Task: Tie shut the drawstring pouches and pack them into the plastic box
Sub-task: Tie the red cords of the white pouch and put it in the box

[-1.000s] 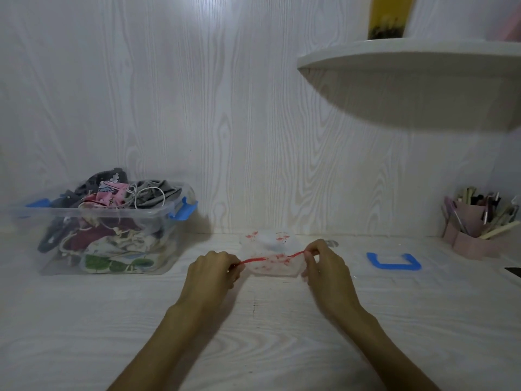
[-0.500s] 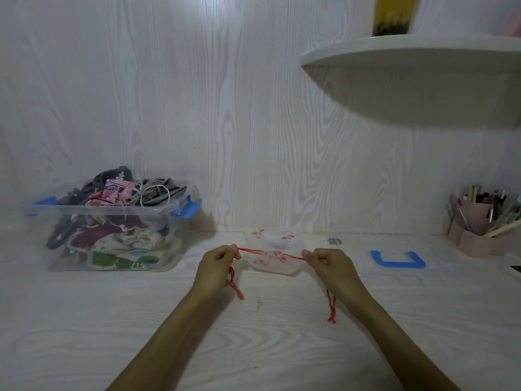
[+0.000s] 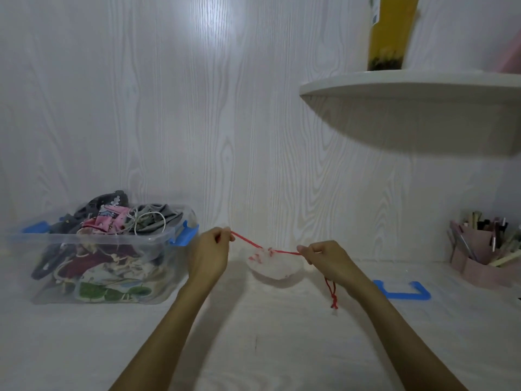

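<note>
**A:** Clear plastic box on the left of the tabletop, blue latches on the ends, lid off. Stuffed past the rim with cloth pouches: grey ones and a pink printed one heaped on top, maroon, cream and green leaf prints pressed against the see-through wall lower down. Pale cords looped all over the pile.

**B:** And the pouch being worked on?

**A:** Small white pouch with tiny red marks, thin and kinda sheer, gathered at the mouth, sagging just above the tabletop near the back wall. Hangs between the two hands, well to the right of the box. Red drawstring running out both sides, pulled tight.

**B:** Hands?

**A:** Spread apart. Left hand pinching one end of the red cord up high, close to the box's blue latch. Right hand pinching the other end a bit lower, with a knotted red tail dangling under the wrist.

**B:** Other stuff around?

**A:** Flat blue U-shaped plastic piece lying on the tabletop to the right. Pink holder at the far right edge, crammed with pens and brushes, too blurry to sort out. Curved white shelf up top with a tall yellow container standing on it, dark stuff settled at the bottom. Wall and tabletop both pale white woodgrain, pretty glossy.
</note>
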